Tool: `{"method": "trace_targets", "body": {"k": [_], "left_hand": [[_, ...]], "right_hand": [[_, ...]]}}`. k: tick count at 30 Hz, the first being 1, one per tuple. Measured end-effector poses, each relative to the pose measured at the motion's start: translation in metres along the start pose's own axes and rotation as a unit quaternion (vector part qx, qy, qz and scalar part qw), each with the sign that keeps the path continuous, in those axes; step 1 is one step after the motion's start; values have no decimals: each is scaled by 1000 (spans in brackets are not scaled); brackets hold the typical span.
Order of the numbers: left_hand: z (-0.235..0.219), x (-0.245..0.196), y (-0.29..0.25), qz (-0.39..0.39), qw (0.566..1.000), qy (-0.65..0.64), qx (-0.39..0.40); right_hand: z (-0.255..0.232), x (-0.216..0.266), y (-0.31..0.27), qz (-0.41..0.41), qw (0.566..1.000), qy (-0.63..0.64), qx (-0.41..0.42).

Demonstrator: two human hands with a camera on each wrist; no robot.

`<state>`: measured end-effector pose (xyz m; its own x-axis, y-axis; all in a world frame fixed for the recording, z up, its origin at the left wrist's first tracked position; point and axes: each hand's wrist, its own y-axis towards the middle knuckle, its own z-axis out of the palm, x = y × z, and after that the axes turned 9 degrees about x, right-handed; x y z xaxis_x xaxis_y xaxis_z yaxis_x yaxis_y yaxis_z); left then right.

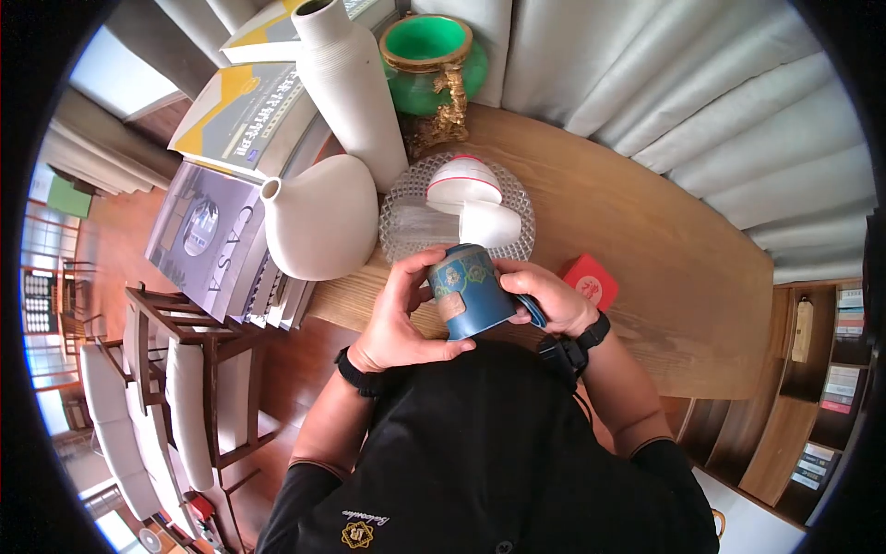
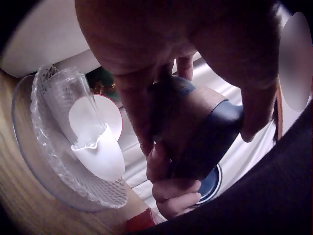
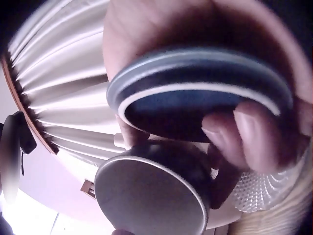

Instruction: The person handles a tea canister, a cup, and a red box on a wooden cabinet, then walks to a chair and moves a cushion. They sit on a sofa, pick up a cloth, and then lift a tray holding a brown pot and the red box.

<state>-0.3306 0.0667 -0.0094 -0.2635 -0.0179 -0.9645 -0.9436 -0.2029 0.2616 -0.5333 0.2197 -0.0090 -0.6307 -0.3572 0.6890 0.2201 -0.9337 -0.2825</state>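
Note:
In the head view, my left hand (image 1: 395, 321) grips a blue canister (image 1: 466, 297) with a patterned band and a tan label, thumb at its lower edge and fingers at its other end. My right hand (image 1: 551, 294) holds a round blue lid (image 1: 532, 313) beside the canister, its fingertips close to the canister's side. The right wrist view shows fingers curled over the rim of the pale-edged lid (image 3: 195, 68), apart from the canister's open mouth (image 3: 149, 196). Just beyond, a cut-glass dish (image 1: 397, 243) bears a white pitcher (image 1: 494, 224), a red-rimmed white bowl (image 1: 463, 182) and a clear glass cylinder (image 2: 68, 90).
A red box (image 1: 591, 281) lies on the wooden table (image 1: 678, 314) beyond my right hand. Two white vases (image 1: 323, 217), a green and gold pot (image 1: 429, 78) and stacked books (image 1: 208, 235) stand left and behind. Grey curtains (image 1: 664, 83) hang along the far edge.

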Motion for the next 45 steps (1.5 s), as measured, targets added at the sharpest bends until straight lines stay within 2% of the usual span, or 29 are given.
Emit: {"method": "trace_targets", "body": {"k": [4, 8, 13, 17, 20, 22, 26, 28, 29, 31, 34, 41, 44, 45], "left_hand": [[-1, 0, -2, -29, 1000, -8, -8], [-2, 1, -3, -22, 1000, 6, -13], [-4, -3, -5, -41, 993, 109, -17], [-3, -7, -3, -25, 988, 149, -17], [-4, -9, -1, -10, 985, 169, -19], [-6, -17, 2, 8, 969, 245, 4], [-2, -20, -1, -31, 976, 216, 0], [1, -11, -4, -61, 993, 84, -50], [1, -9, -4, -60, 994, 84, -49], [1, -6, -5, -59, 995, -62, -43], [-2, -10, -1, -72, 992, -96, -42], [-10, -8, -1, -100, 991, -84, -28], [-10, -7, -3, -92, 994, -39, -33], [-10, -9, -3, -80, 996, 12, -22]], "right_hand": [[-2, -1, 2, 12, 1000, 17, 3], [1, 1, 1, 5, 1000, -1, -3], [0, 3, 2, 1, 999, -10, -34], [10, 13, -1, 6, 999, -25, -25], [6, 10, -2, 8, 998, -31, -58], [1, 7, -2, -3, 986, -118, -114], [9, 15, -6, 8, 983, -139, -118], [11, 17, -6, 13, 990, -97, -99], [9, 15, -5, 12, 990, -98, -100], [0, 7, -4, 3, 999, 15, 37], [1, 3, -1, 5, 998, 57, 36], [9, 13, 3, 28, 995, 91, 7], [5, 12, 3, 37, 997, 65, -1], [8, 15, 4, 38, 999, 31, -7]]}}
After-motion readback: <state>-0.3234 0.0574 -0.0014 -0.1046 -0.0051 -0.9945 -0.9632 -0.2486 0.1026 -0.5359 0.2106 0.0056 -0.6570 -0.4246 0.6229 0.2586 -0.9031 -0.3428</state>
